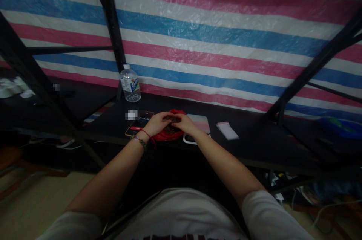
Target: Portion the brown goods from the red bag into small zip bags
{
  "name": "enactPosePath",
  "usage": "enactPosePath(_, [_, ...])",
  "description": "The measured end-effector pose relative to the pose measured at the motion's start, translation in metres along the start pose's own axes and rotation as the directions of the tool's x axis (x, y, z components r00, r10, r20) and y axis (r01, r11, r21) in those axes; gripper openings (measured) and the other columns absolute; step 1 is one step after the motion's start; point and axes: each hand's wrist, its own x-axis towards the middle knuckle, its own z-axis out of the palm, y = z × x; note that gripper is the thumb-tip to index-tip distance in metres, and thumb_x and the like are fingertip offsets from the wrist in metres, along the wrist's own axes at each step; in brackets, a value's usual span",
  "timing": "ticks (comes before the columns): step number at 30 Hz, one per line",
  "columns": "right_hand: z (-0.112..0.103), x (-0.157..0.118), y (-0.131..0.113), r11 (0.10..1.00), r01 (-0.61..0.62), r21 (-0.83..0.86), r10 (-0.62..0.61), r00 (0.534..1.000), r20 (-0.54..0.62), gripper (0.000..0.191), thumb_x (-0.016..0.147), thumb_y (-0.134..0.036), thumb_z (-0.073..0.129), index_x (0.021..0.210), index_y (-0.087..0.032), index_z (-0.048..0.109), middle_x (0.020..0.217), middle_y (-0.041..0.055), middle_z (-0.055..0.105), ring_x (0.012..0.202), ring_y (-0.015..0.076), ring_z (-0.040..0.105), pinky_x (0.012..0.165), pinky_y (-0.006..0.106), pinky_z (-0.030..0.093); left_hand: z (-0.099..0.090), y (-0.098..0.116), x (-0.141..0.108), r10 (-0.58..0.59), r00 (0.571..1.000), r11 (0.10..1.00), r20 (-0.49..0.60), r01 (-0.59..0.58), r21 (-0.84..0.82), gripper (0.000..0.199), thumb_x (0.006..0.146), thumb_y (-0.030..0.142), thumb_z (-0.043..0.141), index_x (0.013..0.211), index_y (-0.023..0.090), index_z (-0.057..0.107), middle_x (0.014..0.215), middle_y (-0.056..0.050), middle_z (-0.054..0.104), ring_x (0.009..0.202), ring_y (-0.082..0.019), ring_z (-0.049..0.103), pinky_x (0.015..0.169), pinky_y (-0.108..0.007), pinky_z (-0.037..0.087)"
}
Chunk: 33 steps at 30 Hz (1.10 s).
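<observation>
A red plastic bag (166, 135) lies opened out on the black table (107, 121), with a pile of small brown dried bits (170, 128) inside it. Over the pile's left side, my left hand (158, 122) has its fingers curled into the bits. From the right, my right hand (184, 123) reaches into the same pile, its fingers bent and closed on some of it. The two hands almost meet at the fingertips. Just which pieces they pinch is too dark and small to make out.
A phone (140, 121) with a timer showing lies left of the bag. To the right are a pale pink-and-white flat item (200, 122) and a stack of small clear bags (227, 130). A clear bottle (130, 84) stands behind, near a black metal frame post (113, 29).
</observation>
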Motion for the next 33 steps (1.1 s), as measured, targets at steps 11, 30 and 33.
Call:
enactPosePath(11, [-0.012,-0.009,-0.035,0.995,-0.016,-0.097,0.015,1.0,-0.014,0.036,0.07,-0.01,0.069,0.106,-0.013,0.066,0.099,0.0072,0.07,0.087,0.0177,0.065,0.084,0.034,0.05,0.007,0.008,-0.003,0.075,0.992,0.988,-0.097,-0.061,0.143,0.039,0.086,0.019,0.05,0.123,0.018,0.061,0.125,-0.006,0.064,0.114,-0.019,0.059,0.105,-0.035,0.043])
enactPosePath(30, [-0.05,-0.009,-0.017,0.992,0.01,0.129,0.006,0.993,-0.121,0.045,0.067,-0.018,0.074,0.11,-0.014,0.063,0.11,0.0104,0.068,0.095,0.0181,0.065,0.092,0.037,0.049,0.007,0.002,-0.01,0.069,0.991,0.849,0.114,-0.118,0.514,0.051,0.081,0.05,0.058,0.123,0.021,0.06,0.125,-0.011,0.062,0.116,-0.027,0.056,0.103,-0.037,0.039])
enactPosePath(33, [-0.063,-0.017,-0.012,0.993,0.016,0.117,0.001,0.989,-0.147,0.045,0.066,-0.021,0.074,0.109,-0.014,0.064,0.109,0.0099,0.068,0.096,0.0185,0.065,0.092,0.037,0.048,0.011,-0.002,-0.012,-0.022,0.996,0.784,0.092,-0.04,0.62,0.055,0.079,0.055,0.058,0.125,0.025,0.059,0.131,-0.011,0.057,0.121,-0.03,0.051,0.104,-0.041,0.036])
